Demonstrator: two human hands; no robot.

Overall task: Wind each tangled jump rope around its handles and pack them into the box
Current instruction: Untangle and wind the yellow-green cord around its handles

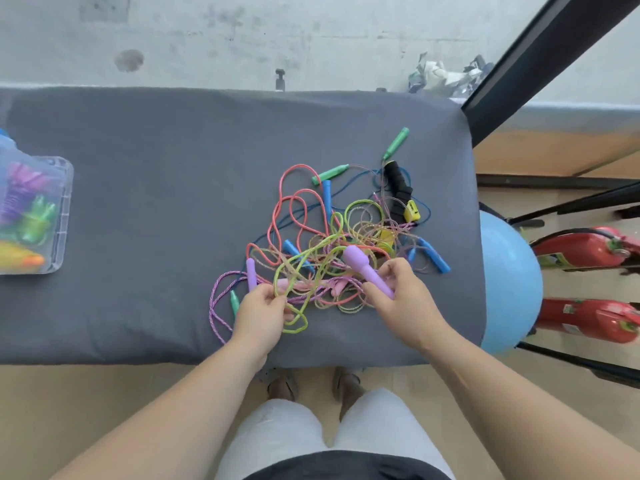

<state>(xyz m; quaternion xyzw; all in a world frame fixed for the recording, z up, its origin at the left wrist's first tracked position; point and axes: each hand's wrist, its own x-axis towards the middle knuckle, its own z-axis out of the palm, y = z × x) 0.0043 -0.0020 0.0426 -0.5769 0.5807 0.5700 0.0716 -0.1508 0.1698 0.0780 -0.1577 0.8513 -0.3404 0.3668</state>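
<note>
Grey-covered table (pixel 156 209), concrete wall (pixel 311 29) behind. Blue ball (pixel 509 282), red extinguishers (pixel 585 249) right of right fingers (pixel 393 271). Clear box (pixel 64 188) well left of left fingers (pixel 273 301). Jump-rope tangle (pixel 329 237), many colours, unwound, just beyond both. Left fingers pinch yellow-green rope (pixel 295 330); right fingers curled round purple handle (pixel 363 265).

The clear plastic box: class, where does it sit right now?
In the head view, the clear plastic box sits at the left edge of the grey table, partly out of frame, well left of the tangled jump ropes.
</note>
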